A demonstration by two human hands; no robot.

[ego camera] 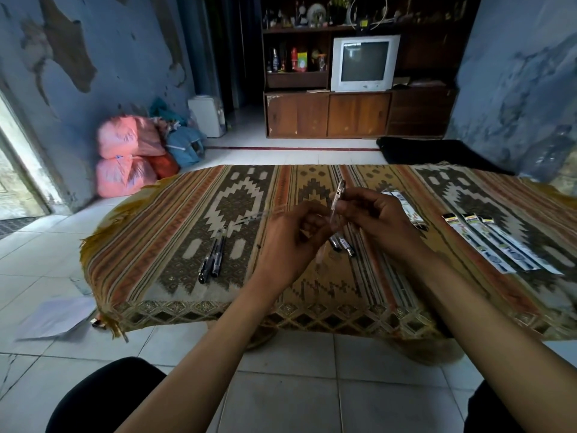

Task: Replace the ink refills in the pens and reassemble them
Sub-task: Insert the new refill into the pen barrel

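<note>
Starting at the left, two assembled pens (213,257) lie side by side on the patterned cloth of the worktop (156,245), their long axes running near to far with a slight lean to the right. Just right of them, my left hand (292,242) is raised over the cloth with its fingers curled in a pinch on a thin refill (249,218), which runs out leftward and slightly nearer from the hand; it is blurred, so I can't tell which end is the tip. I judge it very light, slim and bendy, so I would hold it close to the end going in, to keep it from flexing. My right hand (371,214) pinches the clear pen barrel (336,201) about mid-length, its long axis nearly upright, the far end tilted up and a little right, the near end dropping between my hands. The barrel looks like stiff, smooth plastic: light, somewhat slippery, best gripped around the middle as now. Below my hands, more dark pens (342,243) rest on the cloth, partly hidden. Right of my right hand lies a refill packet (409,210), and further right three more packets (505,248) lie parallel, slanting from far-left to near-right.
</note>
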